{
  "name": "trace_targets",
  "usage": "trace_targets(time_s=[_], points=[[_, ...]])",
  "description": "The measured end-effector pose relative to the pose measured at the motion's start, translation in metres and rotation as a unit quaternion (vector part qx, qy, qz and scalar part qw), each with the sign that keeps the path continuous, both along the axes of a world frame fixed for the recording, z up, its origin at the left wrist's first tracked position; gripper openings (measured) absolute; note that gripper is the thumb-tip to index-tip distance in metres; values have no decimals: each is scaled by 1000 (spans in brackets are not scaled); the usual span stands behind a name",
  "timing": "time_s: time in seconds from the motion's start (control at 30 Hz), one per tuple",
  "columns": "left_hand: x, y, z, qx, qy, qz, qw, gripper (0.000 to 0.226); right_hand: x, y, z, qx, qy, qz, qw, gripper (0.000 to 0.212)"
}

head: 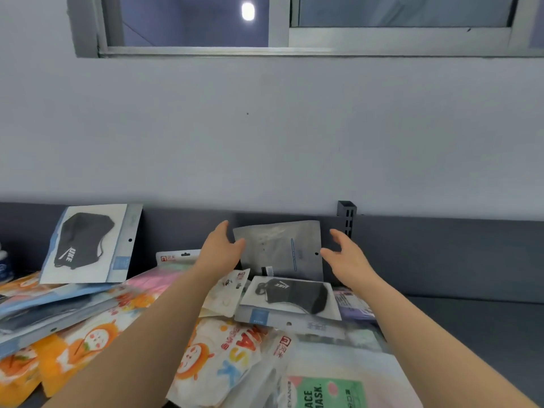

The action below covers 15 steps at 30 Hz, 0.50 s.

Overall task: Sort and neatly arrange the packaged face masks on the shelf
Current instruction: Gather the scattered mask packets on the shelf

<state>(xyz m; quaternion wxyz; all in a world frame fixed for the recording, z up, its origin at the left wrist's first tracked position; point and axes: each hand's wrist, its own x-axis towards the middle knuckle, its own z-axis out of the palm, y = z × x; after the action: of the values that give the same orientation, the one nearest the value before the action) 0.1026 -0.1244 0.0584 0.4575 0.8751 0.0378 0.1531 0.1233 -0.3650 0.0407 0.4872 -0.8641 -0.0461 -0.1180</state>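
Now my 2 hands flank the flat grey plastic mask pouch (279, 250) leaning upright against the dark back panel of the shelf (441, 254). My left hand (220, 250) is spread, thumb touching its left edge; my right hand (346, 254) is spread just beside its right edge. I judge I'm standing packs up; next, the black-mask packet (290, 298) lying flat below needs lifting alongside

Soft, even indoor light is falling across the pale wall (265, 128); a round lamp reflection (248, 11) is glaring in the window (194, 22). Wide-angle distortion is bending the edges, and details are looking slightly blurred.
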Motion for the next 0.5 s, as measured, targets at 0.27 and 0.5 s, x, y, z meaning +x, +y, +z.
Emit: trace_targets(time_s=[0.27, 0.5], points=[[29, -9, 0, -63, 19, -3, 998, 52, 27, 13, -2, 83, 13, 5, 996, 35], [-19, -16, -7, -94, 56, -57, 992, 25, -16, -21, -5, 159, 106, -20, 981, 45]])
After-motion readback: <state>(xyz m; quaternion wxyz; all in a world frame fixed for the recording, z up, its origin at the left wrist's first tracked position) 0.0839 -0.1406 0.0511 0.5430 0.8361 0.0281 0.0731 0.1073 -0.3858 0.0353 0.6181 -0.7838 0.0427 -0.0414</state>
